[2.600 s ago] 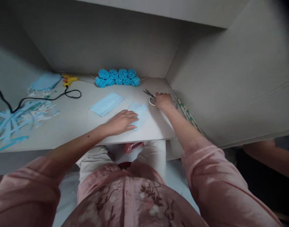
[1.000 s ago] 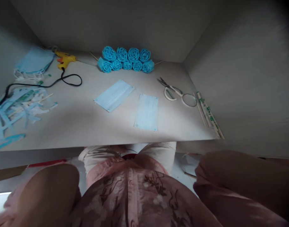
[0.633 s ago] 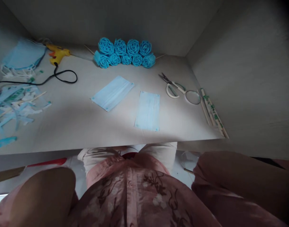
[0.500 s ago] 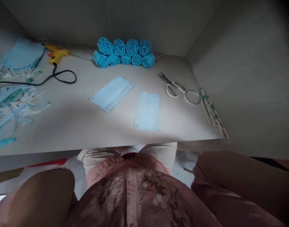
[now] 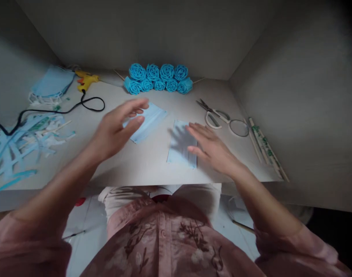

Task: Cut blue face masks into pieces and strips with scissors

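Observation:
My left hand (image 5: 118, 125) is raised over the desk with thumb and fingers apart, partly covering a light blue face mask without ear loops (image 5: 149, 122) that lies slanted. Nothing is in it. On the other side, my right hand (image 5: 209, 146) hovers palm down, fingers stretched out, above the right edge of a second loopless face mask (image 5: 178, 148). Its shadow falls across that mask. Farther back, several blue rose-shaped flowers (image 5: 159, 72) are stacked in two rows against the wall.
Scissors (image 5: 213, 113) and a roll of tape (image 5: 238, 128) lie to the right, beside several wrapped sticks (image 5: 266, 148). At left are a stack of masks (image 5: 53, 80), a yellow glue gun (image 5: 86, 80) with a black cord, and a heap of cut strips (image 5: 17, 142).
Both hands have come up from beside my body to above the two masks. The view has shifted slightly, and the things on the desk lie as before.

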Tool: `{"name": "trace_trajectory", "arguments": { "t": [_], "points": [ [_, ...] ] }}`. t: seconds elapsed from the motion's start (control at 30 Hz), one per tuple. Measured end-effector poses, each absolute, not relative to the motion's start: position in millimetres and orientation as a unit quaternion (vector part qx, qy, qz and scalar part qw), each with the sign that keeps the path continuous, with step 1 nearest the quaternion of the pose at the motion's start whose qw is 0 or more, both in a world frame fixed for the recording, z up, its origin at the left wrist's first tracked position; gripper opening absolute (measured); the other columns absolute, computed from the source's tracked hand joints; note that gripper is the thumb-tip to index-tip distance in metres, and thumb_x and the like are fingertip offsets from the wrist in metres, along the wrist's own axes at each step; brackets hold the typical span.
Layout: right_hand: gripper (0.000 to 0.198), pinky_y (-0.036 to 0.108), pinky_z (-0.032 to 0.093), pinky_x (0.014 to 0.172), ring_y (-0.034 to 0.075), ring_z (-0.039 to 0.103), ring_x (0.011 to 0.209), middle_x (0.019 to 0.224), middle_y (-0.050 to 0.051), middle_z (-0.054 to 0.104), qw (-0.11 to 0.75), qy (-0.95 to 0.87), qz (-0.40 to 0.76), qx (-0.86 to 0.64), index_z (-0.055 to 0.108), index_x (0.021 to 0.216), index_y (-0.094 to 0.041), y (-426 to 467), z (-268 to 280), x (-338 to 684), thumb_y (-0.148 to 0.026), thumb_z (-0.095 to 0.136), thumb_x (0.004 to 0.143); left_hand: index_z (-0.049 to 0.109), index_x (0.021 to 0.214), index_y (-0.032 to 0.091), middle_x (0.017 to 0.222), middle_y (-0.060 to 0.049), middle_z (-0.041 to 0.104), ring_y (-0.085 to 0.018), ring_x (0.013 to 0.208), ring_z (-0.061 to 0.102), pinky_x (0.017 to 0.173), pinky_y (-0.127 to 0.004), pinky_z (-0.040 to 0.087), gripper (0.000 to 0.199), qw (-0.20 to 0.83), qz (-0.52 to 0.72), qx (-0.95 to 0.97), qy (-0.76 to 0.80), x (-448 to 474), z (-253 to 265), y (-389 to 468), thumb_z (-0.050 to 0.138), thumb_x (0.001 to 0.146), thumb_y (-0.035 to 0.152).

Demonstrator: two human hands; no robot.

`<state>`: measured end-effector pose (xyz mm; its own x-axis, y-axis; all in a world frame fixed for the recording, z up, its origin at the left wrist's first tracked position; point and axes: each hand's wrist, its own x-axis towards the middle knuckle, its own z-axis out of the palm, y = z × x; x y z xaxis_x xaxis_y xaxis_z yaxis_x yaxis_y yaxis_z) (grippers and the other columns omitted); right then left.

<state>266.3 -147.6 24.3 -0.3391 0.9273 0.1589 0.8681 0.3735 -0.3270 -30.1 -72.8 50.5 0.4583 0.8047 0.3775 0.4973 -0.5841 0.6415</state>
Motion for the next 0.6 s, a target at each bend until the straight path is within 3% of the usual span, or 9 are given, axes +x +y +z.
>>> {"name": "trace_trajectory", "arguments": {
  "t": [0.13,0.27,0.37,0.43,0.53,0.6],
  "points": [
    [0.076,0.058,0.016,0.118,0.035,0.021,0.146,0.156,0.015,0.029,0.023,-0.837,0.061,-0.543,0.034,0.149,-0.017,-128.1,-9.9,260.2,-0.065,0.037,0.091,0.054,0.132,0.017,0.134,-0.009,0.057,-0.025,0.121,0.053,0.106,-0.042,0.039,0.045,0.112,0.256,0.867,0.412,-15.8,18.3,-31.2,0.044,0.092,0.033],
    [0.075,0.057,0.016,0.117,0.037,0.024,0.145,0.156,0.017,0.030,0.008,-0.833,0.047,-0.551,0.037,0.148,-0.015,-111.1,-14.4,246.1,-0.064,0.037,0.091,0.054,0.133,0.017,0.133,-0.010,0.057,-0.027,0.123,0.051,0.108,-0.043,0.036,0.047,0.047,0.145,0.897,0.415,-12.1,-10.6,10.6,0.045,0.090,0.034],
    [0.066,0.057,0.017,0.116,0.036,0.033,0.141,0.152,0.016,0.038,0.038,-0.839,0.050,-0.540,0.048,0.141,-0.017,-96.4,-1.0,241.1,-0.060,0.038,0.093,0.060,0.126,0.019,0.124,-0.011,0.061,-0.030,0.115,0.053,0.102,-0.045,0.039,0.045,0.000,0.120,0.881,0.457,-15.9,-19.8,21.8,0.050,0.088,0.041],
    [0.056,0.051,0.026,0.112,0.032,0.045,0.133,0.144,0.014,0.050,0.079,-0.837,0.063,-0.537,0.056,0.133,-0.018,-80.1,9.9,240.6,-0.055,0.037,0.095,0.062,0.125,0.018,0.120,-0.013,0.062,-0.031,0.111,0.053,0.098,-0.045,0.042,0.046,-0.016,0.131,0.870,0.475,-18.0,-21.9,20.3,0.051,0.088,0.043],
    [0.045,0.036,0.042,0.093,0.025,0.063,0.108,0.118,0.012,0.069,0.119,-0.797,0.083,-0.587,0.065,0.119,-0.019,-45.9,21.0,236.6,-0.046,0.037,0.098,0.063,0.124,0.016,0.116,-0.015,0.061,-0.032,0.107,0.053,0.095,-0.046,0.043,0.047,-0.019,0.142,0.867,0.476,-18.4,-23.0,12.8,0.050,0.088,0.043],
    [0.043,0.034,0.043,0.082,0.025,0.065,0.096,0.105,0.011,0.072,0.102,-0.762,0.085,-0.634,0.068,0.111,-0.019,-21.2,22.1,228.8,-0.047,0.038,0.097,0.064,0.123,0.015,0.113,-0.015,0.060,-0.032,0.106,0.053,0.094,-0.046,0.044,0.046,-0.020,0.147,0.866,0.477,-17.7,-23.4,7.3,0.048,0.089,0.043]
  ]
}}
